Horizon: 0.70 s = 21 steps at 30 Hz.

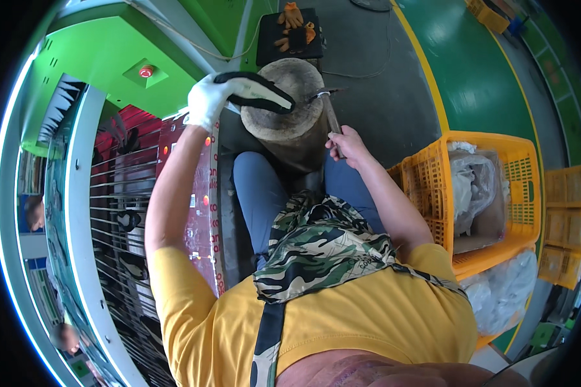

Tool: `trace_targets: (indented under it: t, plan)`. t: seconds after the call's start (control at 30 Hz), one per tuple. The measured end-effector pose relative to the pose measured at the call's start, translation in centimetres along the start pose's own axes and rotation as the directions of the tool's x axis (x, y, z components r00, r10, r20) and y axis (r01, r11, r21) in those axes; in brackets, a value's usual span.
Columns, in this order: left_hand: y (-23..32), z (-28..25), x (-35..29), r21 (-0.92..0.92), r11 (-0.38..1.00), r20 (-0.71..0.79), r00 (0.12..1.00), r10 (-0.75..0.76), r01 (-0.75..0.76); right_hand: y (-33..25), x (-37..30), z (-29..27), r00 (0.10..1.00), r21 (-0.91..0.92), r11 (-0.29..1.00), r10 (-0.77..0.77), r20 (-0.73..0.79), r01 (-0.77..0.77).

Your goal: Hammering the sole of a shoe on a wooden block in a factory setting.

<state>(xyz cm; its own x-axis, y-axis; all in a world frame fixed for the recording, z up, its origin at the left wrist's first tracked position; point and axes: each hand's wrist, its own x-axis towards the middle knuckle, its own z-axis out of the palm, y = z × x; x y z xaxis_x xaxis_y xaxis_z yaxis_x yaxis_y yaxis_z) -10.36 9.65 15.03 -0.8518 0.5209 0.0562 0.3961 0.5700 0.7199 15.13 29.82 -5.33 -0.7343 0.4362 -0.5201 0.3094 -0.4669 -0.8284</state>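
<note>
A white glove covers my left hand (206, 102), which is closed around one end of a black shoe (255, 91) with a long pale strip along it. The shoe lies tilted over the top of a round, worn block (283, 126) standing between my knees. Its free end is at or just above the block's surface; I cannot tell whether they touch. Bare, my right hand (348, 147) grips the handle of a hammer (331, 116). The hammer's metal head is raised beside the block's right rim, apart from the shoe.
Left of me is a green machine (110, 58) with a red button (146, 71), and a rod rack (126, 193) holding black shoes. Orange gloves (293, 16) lie on a black stool (271, 45) beyond the block. At right, a yellow-orange crate (442, 193) holds plastic bags.
</note>
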Motion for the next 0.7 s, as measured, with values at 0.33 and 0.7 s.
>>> trace_targets:
  t: [0.33, 0.7]
  plan:
    - [0.0, 7.1, 3.7, -0.73, 0.662, 0.044, 0.956, 0.29, -0.167, -16.3, -6.7, 3.5, 0.568, -0.559, 0.356, -0.779, 0.265, 0.749]
    - [-0.9, 7.7, 5.0, -0.689, 0.701, 0.06, 0.95, 0.307, -0.183, -21.7, -7.2, 4.9, 0.628, -0.72, 0.176, -0.652, 0.425, 0.671]
